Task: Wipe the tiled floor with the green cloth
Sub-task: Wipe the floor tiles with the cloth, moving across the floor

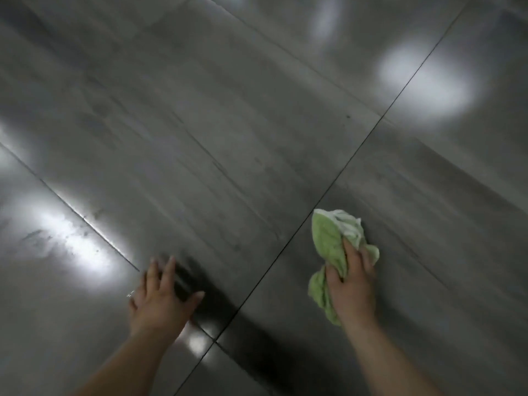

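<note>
On the glossy grey tiled floor (200,124), the right hand (353,284) clutches the green cloth (328,238), bunched lengthwise ahead; the left hand (160,295) rests flat, fingers spread.

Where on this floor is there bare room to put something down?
The wide tile ahead of the left hand is bare, as is the floor beyond the green cloth. Only around the right hand is it taken.

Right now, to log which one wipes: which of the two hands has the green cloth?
The right hand grips the green cloth; the left hand holds nothing, its fingers spread flat on the tiled floor.
</note>
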Available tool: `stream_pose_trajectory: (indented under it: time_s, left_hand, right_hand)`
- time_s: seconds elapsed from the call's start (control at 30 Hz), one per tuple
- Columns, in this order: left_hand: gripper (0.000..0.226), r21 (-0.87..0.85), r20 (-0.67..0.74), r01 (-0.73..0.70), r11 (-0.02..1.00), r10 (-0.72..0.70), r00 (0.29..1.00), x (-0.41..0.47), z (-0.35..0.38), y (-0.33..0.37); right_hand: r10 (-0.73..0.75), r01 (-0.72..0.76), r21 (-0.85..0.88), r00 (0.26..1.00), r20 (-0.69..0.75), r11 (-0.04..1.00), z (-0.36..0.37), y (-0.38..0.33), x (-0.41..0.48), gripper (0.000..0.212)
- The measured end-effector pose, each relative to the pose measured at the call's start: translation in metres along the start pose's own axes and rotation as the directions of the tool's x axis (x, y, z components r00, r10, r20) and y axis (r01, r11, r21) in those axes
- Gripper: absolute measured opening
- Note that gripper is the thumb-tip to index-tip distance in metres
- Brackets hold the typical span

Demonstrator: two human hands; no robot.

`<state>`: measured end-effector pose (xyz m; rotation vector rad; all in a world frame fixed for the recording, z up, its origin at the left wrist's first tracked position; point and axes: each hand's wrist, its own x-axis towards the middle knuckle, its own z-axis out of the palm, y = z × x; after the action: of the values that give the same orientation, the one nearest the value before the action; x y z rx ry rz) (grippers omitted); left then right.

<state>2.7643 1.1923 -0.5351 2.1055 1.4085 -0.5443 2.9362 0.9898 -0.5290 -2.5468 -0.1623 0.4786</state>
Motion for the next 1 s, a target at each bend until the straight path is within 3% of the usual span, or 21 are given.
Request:
stream_pose_trajectory:
  time_s: [0.07, 0.13, 0.23, 0.3, 0.33, 0.37, 0.4, 0.47, 0.53, 0.6, 0.7, 0.8, 0.83, 0.87, 0.93, 1.0]
  left_hand:
    - [0.097, 0.026, -0.02, 0.063, 0.998, -0.063, 0.998, 0.012, 0.018, -0.004]
    - [0.101, 0.053, -0.064, 0.061, 0.997, -0.058, 0.996, 0.018, 0.029, -0.009]
    - [0.104, 0.069, -0.049, 0.053, 0.996, -0.05, 0.998, 0.021, 0.03, -0.014]
    - [0.117, 0.095, -0.017, 0.064, 0.993, -0.063, 0.998, 0.024, 0.026, -0.015]
    - [0.126, 0.101, -0.009, 0.058, 0.993, -0.058, 0.998, 0.027, 0.026, -0.017]
    - [0.132, 0.097, -0.015, 0.046, 0.994, -0.044, 0.999, 0.029, 0.028, -0.019]
    - [0.136, 0.11, -0.044, 0.022, 0.994, -0.017, 0.999, 0.031, 0.03, -0.021]
    - [0.121, 0.206, -0.072, -0.03, 0.978, 0.046, 0.996, 0.037, 0.039, -0.03]
    - [0.096, 0.17, -0.084, -0.074, 0.983, 0.089, 0.992, 0.038, 0.047, -0.035]
    - [0.09, 0.147, -0.136, -0.087, 0.985, 0.107, 0.985, 0.038, 0.05, -0.04]
    - [0.091, 0.199, -0.238, -0.096, 0.975, 0.143, 0.961, 0.04, 0.051, -0.043]
    - [0.091, 0.227, -0.252, -0.084, 0.97, 0.141, 0.957, 0.04, 0.054, -0.045]
    - [0.09, 0.234, -0.249, -0.078, 0.969, 0.137, 0.959, 0.039, 0.055, -0.046]
    - [0.09, 0.239, -0.254, -0.08, 0.968, 0.142, 0.957, 0.039, 0.055, -0.046]
    - [0.091, 0.238, -0.248, -0.079, 0.968, 0.139, 0.959, 0.039, 0.056, -0.047]
    - [0.093, 0.238, -0.204, -0.068, 0.969, 0.118, 0.972, 0.038, 0.058, -0.046]
  right_hand:
    - [-0.288, 0.298, -0.195, 0.955, 0.077, 0.935, 0.038, 0.0, -0.007, 0.05]
    - [-0.47, 0.559, -0.339, 0.826, 0.311, 0.757, 0.069, -0.004, -0.019, 0.058]
    - [-0.574, 0.767, -0.369, 0.64, 0.511, 0.526, 0.073, -0.011, 0.015, 0.061]
    - [-0.583, 0.769, -0.48, 0.636, 0.505, 0.423, 0.06, -0.009, 0.063, 0.059]
    - [-0.587, 0.713, -0.53, 0.691, 0.42, 0.46, 0.051, -0.012, 0.091, 0.06]
    - [-0.545, 0.618, -0.55, 0.776, 0.316, 0.562, 0.044, -0.017, 0.117, 0.064]
    - [-0.416, 0.478, -0.528, 0.877, 0.241, 0.702, 0.037, -0.027, 0.136, 0.067]
    - [-0.18, 0.212, -0.411, 0.977, 0.116, 0.886, 0.04, -0.047, 0.146, 0.062]
    - [-0.13, 0.126, -0.363, 0.991, 0.012, 0.923, 0.062, -0.061, 0.127, 0.057]
    - [-0.31, 0.297, -0.364, 0.951, 0.024, 0.883, 0.094, -0.071, 0.086, 0.063]
    - [-0.614, 0.659, -0.368, 0.75, 0.248, 0.656, 0.127, -0.072, 0.013, 0.059]
    - [-0.718, 0.792, -0.299, 0.609, 0.337, 0.532, 0.123, -0.062, 0.015, 0.059]
    - [-0.724, 0.8, -0.321, 0.597, 0.345, 0.507, 0.115, -0.053, 0.03, 0.059]
    - [-0.717, 0.779, -0.354, 0.62, 0.317, 0.517, 0.106, -0.043, 0.047, 0.058]
    - [-0.617, 0.633, -0.417, 0.763, 0.194, 0.652, 0.079, -0.028, 0.08, 0.058]
    - [-0.38, 0.381, -0.387, 0.921, 0.082, 0.84, 0.055, -0.026, 0.096, 0.069]
